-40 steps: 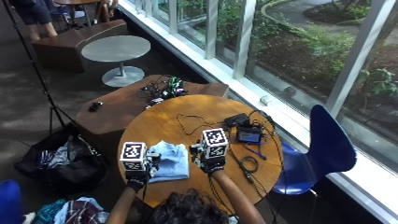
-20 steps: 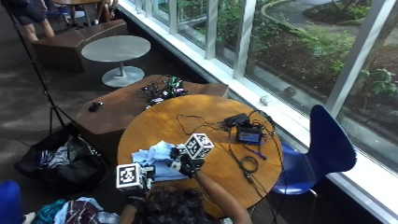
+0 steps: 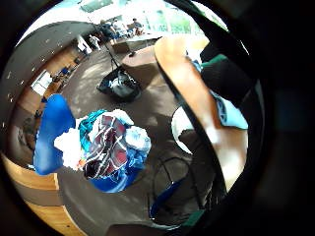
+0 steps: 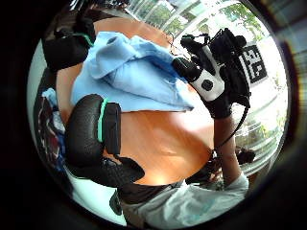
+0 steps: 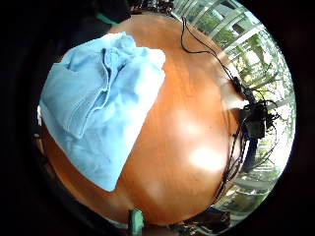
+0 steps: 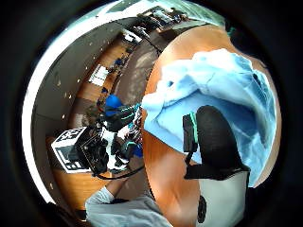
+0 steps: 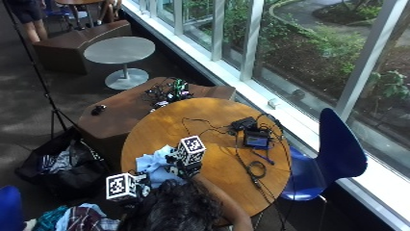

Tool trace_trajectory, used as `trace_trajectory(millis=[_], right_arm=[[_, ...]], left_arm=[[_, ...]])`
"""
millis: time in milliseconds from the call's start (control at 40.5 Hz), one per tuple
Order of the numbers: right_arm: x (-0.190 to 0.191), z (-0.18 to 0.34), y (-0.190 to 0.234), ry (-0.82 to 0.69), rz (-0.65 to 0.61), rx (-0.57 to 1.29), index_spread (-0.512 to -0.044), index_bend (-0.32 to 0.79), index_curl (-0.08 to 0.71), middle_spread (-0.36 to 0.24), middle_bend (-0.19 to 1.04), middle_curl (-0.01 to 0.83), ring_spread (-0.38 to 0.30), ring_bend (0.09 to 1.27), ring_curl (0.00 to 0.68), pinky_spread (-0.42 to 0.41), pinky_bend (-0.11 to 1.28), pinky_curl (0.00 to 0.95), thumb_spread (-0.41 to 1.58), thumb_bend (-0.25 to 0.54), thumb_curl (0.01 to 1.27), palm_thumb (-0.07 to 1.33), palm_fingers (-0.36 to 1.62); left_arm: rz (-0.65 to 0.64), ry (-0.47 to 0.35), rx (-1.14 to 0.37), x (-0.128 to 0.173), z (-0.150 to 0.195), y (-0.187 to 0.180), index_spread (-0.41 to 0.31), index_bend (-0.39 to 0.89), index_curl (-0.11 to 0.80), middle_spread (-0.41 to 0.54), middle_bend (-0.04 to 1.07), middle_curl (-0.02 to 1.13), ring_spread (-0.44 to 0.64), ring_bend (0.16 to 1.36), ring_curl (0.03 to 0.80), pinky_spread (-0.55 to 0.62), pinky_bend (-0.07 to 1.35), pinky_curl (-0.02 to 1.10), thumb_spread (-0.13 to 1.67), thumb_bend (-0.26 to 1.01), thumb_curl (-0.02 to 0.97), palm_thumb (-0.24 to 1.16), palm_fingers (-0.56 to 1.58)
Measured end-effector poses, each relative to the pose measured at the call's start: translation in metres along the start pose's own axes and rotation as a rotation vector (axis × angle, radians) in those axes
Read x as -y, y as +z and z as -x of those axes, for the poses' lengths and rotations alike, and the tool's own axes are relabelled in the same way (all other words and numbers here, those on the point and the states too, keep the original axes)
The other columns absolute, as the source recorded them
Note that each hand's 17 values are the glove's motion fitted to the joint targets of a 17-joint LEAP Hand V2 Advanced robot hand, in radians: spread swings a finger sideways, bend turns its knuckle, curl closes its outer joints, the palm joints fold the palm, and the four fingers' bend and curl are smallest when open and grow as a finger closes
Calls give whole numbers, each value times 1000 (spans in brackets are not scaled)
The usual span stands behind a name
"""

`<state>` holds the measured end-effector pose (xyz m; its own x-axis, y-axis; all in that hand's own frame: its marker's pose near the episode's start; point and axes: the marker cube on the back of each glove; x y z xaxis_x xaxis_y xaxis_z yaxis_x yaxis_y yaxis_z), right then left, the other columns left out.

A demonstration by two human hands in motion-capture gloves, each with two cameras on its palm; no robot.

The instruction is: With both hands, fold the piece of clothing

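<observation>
My left hand (image 7: 137,185) has slid off the table (image 7: 211,120), lower left; right hand (image 7: 183,166), fingers spread, over folded clothing (image 7: 154,166); fold near done.

Soft matt cloth garment (image 7: 154,166) lies on a smooth, glossy wooden table (image 7: 211,130).

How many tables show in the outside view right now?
3. The round wooden table with the light blue garment, a brown low table beside it, and a grey round table farther back. Others may lie outside the view.
</observation>
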<state>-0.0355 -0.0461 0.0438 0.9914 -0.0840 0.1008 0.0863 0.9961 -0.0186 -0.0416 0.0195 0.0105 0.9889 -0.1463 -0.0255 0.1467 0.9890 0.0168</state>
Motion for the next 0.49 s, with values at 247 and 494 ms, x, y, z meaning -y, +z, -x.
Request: trace_trajectory(millis=[247, 494], right_arm=[[-29, -9, -34, 29, -41, -67, -225, 174, 376, 47, 178, 347, 138, 259, 279, 261, 326, 318, 1239, 113, 367, 664, 491], [-43, -20, -43, 68, -24, -92, -227, 171, 381, 43, 173, 346, 139, 242, 292, 260, 328, 329, 1254, 74, 380, 681, 497]], left_arm=[[10, 68, -20, 6, -23, 7, -235, 160, 393, -229, 186, 411, -168, 360, 339, 31, 184, 302, 1250, 16, 316, 384, 971], [36, 123, 0, 8, -41, -4, -232, 156, 394, -224, 178, 412, -163, 356, 354, 29, 189, 319, 1246, -12, 326, 396, 954]])
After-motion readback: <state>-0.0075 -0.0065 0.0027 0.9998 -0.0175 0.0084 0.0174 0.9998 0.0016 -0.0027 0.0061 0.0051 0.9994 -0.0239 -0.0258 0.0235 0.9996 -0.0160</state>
